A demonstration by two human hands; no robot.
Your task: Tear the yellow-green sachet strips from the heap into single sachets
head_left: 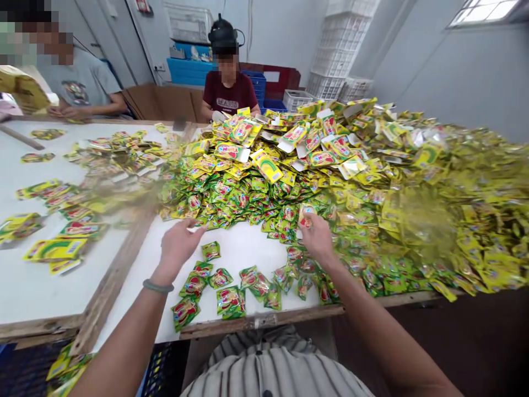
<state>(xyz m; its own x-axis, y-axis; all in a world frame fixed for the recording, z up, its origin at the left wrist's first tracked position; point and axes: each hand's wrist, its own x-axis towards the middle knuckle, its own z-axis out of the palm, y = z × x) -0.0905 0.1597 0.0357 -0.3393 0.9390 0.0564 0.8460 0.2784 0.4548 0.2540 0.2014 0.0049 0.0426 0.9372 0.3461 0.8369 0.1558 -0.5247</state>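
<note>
My left hand (178,246) is at the front left edge of a heap of small green and red sachets (231,193), thumb and fingers apart with nothing visible between them. It wears a dark green bangle (158,286). My right hand (317,238) is closed on a small sachet (307,212) with a pale and red print, held by its fingertips over the heap's front edge. Several loose sachets (230,301) lie on the white tabletop (252,245) between my forearms.
Flat yellow boxes (266,165) top the heap; yellow packs (475,220) spread right. A wooden strip (119,270) divides off a left section with filled boxes (55,250). Two people sit across the table. A blue crate (165,364) stands below; white crates (341,49) are stacked behind.
</note>
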